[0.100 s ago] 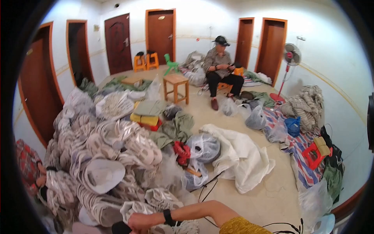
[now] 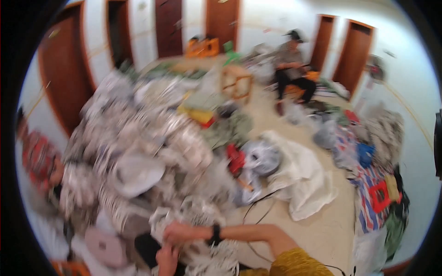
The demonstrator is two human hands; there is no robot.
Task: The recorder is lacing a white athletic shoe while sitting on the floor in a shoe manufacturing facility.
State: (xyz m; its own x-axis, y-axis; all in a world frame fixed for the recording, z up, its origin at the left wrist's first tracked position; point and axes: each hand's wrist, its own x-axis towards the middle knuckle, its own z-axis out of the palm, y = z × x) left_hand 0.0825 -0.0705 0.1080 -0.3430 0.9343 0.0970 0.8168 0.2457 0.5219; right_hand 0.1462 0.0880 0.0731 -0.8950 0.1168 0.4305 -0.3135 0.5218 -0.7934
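Observation:
My right hand, with a black band on its wrist, reaches in from the lower right over a heap of pale, strappy pieces. Its fingers are curled closed. Just below it my left hand rises with bent fingers, close to the right one. What they pinch between them is too blurred to make out. Around the hands lie pale open-strapped pieces that look like shoe uppers. Left of them sits a dark rounded thing, and farther left a flat pinkish piece with a small hole.
A big pile of nested pale pieces fills the left, a wide white one on top. A white sack and plastic bags lie on the floor. One person sits at the back; another, in a red checked sleeve, is at left.
The view has tilted down and turned left, so the scene sits higher and farther right, with motion blur. My left hand now shows below the right one.

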